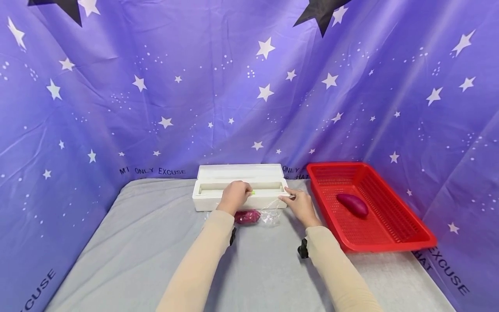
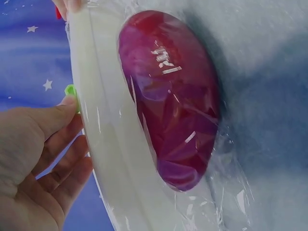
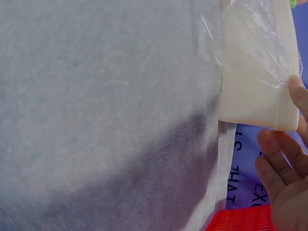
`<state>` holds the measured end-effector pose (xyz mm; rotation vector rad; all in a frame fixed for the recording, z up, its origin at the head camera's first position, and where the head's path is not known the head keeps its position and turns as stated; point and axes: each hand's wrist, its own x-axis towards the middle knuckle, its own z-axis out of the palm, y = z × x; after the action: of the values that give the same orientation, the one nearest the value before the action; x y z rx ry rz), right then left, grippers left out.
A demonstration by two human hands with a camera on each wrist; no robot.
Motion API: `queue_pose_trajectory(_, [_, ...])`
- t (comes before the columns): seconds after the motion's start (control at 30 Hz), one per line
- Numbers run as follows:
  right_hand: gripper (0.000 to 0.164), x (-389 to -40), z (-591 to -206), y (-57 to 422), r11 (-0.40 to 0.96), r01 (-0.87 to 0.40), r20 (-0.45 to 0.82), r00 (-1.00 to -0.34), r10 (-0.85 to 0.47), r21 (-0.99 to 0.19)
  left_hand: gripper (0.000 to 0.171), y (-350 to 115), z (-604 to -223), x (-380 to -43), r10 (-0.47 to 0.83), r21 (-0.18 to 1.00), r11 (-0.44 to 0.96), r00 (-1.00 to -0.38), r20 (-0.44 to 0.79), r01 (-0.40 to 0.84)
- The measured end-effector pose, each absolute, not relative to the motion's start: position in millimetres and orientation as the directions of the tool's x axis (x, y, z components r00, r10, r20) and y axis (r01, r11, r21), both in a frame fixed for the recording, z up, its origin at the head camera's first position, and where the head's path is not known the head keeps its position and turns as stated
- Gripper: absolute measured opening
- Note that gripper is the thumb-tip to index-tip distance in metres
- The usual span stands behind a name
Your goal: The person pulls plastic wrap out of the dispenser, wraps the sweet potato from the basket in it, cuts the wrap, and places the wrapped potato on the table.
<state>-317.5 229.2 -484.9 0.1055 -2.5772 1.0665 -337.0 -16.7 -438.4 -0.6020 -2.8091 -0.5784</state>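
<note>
A white cling film box (image 1: 239, 201) stands on the cloth with its lid raised toward the back. My left hand (image 1: 236, 195) pinches a small green slide cutter (image 2: 71, 90) at the box's front edge, its thumb on top. At the right end of the box my right hand (image 1: 300, 205) grips the corner, thumb on the upper edge and fingers against the end. Clear film (image 3: 250, 43) drapes from the box down its front. Beneath that film, in front of the box, lies a purple sweet potato (image 2: 171, 96), partly hidden by the left wrist in the head view.
To the right stands a red plastic basket (image 1: 339, 236) holding another purple sweet potato (image 1: 352, 205). Grey cloth (image 1: 156, 242) covers the table. A purple star-printed curtain (image 1: 218, 95) hangs close behind the box and along both sides.
</note>
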Motion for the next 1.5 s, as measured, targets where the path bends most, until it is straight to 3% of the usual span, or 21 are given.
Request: queue_pose_trajectory(1.5, [0.05, -317.3, -485.5, 229.4, 0.725, -0.219, 0.361, -0.932, 0.044, -0.654, 0.006, -97.7, -442.8, -329.2, 0.316, 0.31, 0.846, -0.877, 0.362, 0.433])
